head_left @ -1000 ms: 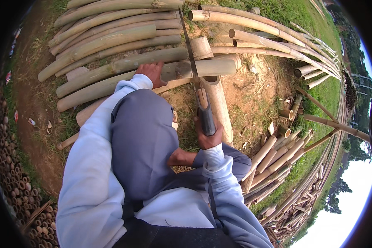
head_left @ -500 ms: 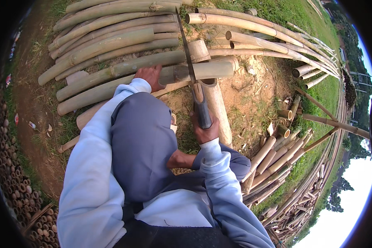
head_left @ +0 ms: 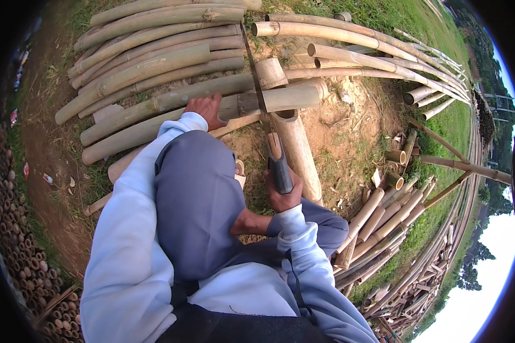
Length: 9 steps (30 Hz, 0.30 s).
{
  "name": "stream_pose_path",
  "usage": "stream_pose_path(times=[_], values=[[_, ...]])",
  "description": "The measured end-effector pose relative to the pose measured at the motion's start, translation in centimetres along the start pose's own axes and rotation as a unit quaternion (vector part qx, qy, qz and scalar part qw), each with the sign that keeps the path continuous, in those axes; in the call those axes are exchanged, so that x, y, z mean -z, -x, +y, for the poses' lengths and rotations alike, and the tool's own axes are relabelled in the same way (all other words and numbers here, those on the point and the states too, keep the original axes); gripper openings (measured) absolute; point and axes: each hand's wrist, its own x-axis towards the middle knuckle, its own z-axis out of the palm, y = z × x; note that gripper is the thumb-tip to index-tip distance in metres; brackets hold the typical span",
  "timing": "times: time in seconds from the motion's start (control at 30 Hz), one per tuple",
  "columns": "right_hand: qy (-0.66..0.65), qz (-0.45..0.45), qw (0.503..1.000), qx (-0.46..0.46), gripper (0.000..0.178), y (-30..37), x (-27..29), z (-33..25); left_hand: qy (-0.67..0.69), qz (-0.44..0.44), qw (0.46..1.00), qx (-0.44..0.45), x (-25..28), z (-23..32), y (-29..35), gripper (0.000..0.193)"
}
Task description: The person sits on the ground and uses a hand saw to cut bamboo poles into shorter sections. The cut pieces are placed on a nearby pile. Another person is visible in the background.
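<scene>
My right hand (head_left: pixel 284 191) is closed round the dark handle of a hand saw (head_left: pixel 253 71). The long narrow blade points away from me and crosses a greenish bamboo pole (head_left: pixel 292 98) close to a joint. Left of the blade, my left hand (head_left: pixel 203 110) grips that same pole from above, fingers curled over it. Near its right end the pole lies across a thick bamboo post (head_left: pixel 298 157) on the ground. A short bamboo piece (head_left: pixel 270 72) sits just beyond the pole. How deep the blade has cut cannot be seen.
Several cut bamboo poles (head_left: pixel 149 60) lie side by side at the far left. Longer poles (head_left: pixel 349 37) stretch off to the far right. Shorter lengths (head_left: pixel 377 223) are piled right of my knee, near a bamboo trestle (head_left: pixel 463 166). Stacked bamboo ends (head_left: pixel 26 257) line the left edge.
The saw and my right hand have drawn back slightly toward me, the blade still across the pole. My left hand keeps its place on the pole.
</scene>
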Motion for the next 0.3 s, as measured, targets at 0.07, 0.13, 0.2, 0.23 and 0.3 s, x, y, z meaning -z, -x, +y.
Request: stream_pose_path(times=[0.07,0.13,0.2,0.23,0.3], values=[[-0.017,0.01,1.0,-0.008,0.012,3.6,1.7,-0.7,-0.012,0.0,1.0,0.008,0.8,-0.2,-0.2,0.076],[0.053,-0.013,0.998,-0.016,0.025,9.9,4.8,-0.9,-0.017,-0.007,0.999,0.029,0.8,-0.4,0.1,0.077],[0.144,-0.015,0.989,0.034,0.031,15.8,7.5,-0.7,0.001,0.001,1.0,0.023,0.4,-0.6,-0.1,0.076],[0.125,-0.024,0.992,0.004,0.034,15.8,7.5,-0.7,0.0,0.004,1.0,0.015,0.1,-0.5,-0.2,0.076],[0.104,-0.028,0.994,-0.028,0.036,15.7,7.0,-1.8,-0.003,0.006,1.0,0.003,0.3,-0.7,-0.3,0.076]])
